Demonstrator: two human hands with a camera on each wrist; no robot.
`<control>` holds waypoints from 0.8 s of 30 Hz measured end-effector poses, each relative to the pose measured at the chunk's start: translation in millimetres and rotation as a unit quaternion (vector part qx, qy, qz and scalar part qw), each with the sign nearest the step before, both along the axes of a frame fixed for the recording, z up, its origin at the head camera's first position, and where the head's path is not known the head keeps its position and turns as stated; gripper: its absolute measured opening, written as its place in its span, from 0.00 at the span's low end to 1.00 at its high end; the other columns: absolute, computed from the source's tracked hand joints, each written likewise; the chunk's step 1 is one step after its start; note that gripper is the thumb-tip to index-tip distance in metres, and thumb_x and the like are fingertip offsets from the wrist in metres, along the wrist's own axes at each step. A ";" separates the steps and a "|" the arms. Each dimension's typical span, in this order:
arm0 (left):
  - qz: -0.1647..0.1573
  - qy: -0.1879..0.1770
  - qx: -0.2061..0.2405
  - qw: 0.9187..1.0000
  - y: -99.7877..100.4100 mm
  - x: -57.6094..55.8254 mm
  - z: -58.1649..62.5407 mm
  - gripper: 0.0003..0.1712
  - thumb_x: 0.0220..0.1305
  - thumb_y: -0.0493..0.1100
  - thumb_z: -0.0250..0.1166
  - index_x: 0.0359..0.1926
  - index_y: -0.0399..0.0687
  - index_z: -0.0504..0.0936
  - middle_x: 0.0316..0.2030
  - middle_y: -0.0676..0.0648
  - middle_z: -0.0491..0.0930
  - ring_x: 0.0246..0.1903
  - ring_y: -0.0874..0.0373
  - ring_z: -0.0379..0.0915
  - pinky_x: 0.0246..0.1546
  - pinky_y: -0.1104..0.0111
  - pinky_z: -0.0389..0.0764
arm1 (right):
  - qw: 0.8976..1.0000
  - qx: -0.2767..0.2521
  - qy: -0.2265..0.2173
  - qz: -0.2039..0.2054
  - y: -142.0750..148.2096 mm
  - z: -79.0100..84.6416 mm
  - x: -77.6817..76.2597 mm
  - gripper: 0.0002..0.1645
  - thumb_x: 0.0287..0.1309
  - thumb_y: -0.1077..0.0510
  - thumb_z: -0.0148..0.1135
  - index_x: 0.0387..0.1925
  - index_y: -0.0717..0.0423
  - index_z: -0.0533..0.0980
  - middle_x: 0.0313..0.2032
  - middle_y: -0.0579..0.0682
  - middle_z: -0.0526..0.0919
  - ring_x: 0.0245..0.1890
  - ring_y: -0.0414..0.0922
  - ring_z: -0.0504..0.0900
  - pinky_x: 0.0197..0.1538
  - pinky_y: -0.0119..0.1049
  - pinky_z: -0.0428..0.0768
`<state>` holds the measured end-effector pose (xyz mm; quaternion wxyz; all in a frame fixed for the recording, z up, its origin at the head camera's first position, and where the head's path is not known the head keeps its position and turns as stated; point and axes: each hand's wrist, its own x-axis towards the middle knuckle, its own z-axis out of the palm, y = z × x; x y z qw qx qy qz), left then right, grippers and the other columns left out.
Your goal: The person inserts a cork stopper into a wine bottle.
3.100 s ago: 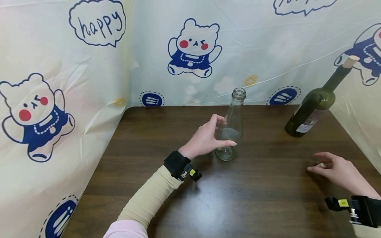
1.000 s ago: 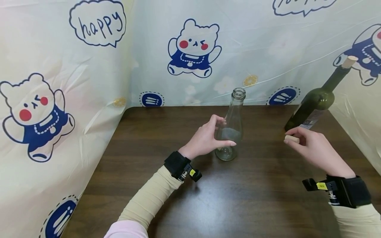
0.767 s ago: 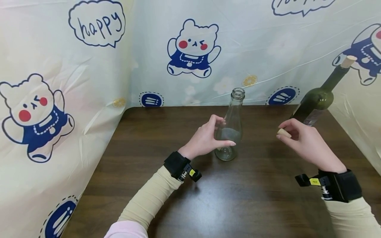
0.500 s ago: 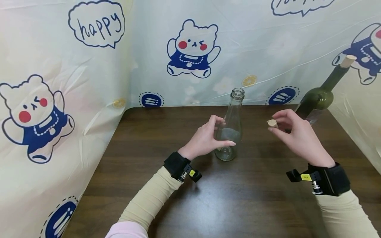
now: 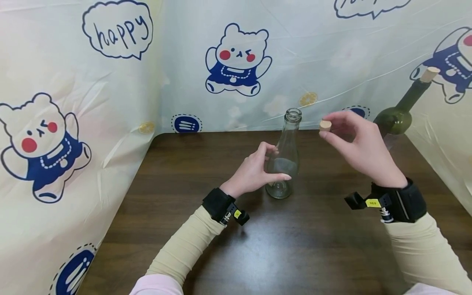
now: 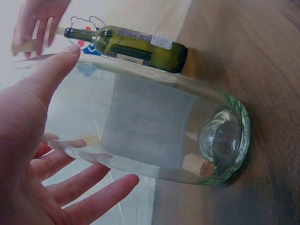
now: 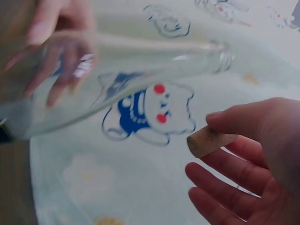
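A clear glass bottle [image 5: 289, 149] stands upright on the table with its mouth uncovered. My left hand [image 5: 252, 170] holds it round the lower body, thumb in front and fingers behind. In the left wrist view, a small cork [image 6: 198, 165] lies inside at the bottle's base. My right hand [image 5: 363, 145] pinches another cork [image 5: 325, 125] between thumb and fingers, raised to the right of the bottle's neck and apart from it. The right wrist view shows this cork [image 7: 206, 140] sticking out past the thumb tip.
A green wine bottle [image 5: 394, 121] with a cork in its mouth stands at the back right, partly behind my right hand. The brown wooden table [image 5: 258, 250] meets a printed cloth [image 5: 313, 53] at its back and sides.
My right hand has carried its cork up and leftward from low on the right, past the front of the wine bottle, toward the clear bottle's neck. The left hand stays put.
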<state>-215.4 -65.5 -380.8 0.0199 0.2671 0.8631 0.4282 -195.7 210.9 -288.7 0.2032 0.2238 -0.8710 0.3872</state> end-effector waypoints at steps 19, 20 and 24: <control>0.002 -0.003 0.006 1.000 1.0 -0.2 -1.2 0.46 0.55 0.62 0.77 0.64 0.51 0.62 0.63 0.50 0.73 0.57 0.54 0.73 0.53 0.62 0.79 | 0.989 -0.132 0.031 0.064 -48.1 58.1 -12.5 0.18 0.57 0.67 0.74 0.49 0.62 0.79 0.40 0.49 0.85 0.42 0.44 0.82 0.50 0.31 0.79; 0.002 -0.002 0.006 1.000 1.0 -0.1 -1.0 0.45 0.55 0.62 0.77 0.64 0.51 0.62 0.63 0.50 0.73 0.57 0.54 0.73 0.53 0.62 0.79 | 0.988 -0.134 0.028 0.067 -49.5 58.2 -13.5 0.18 0.58 0.66 0.74 0.49 0.61 0.79 0.40 0.49 0.85 0.42 0.44 0.82 0.50 0.32 0.79; 0.002 -0.003 0.006 1.000 1.0 0.4 -0.6 0.46 0.55 0.62 0.77 0.64 0.51 0.62 0.63 0.49 0.73 0.57 0.54 0.73 0.53 0.62 0.79 | 0.986 -0.144 0.014 0.080 -54.1 57.1 -16.0 0.18 0.59 0.66 0.73 0.51 0.59 0.80 0.40 0.49 0.86 0.43 0.45 0.83 0.52 0.33 0.78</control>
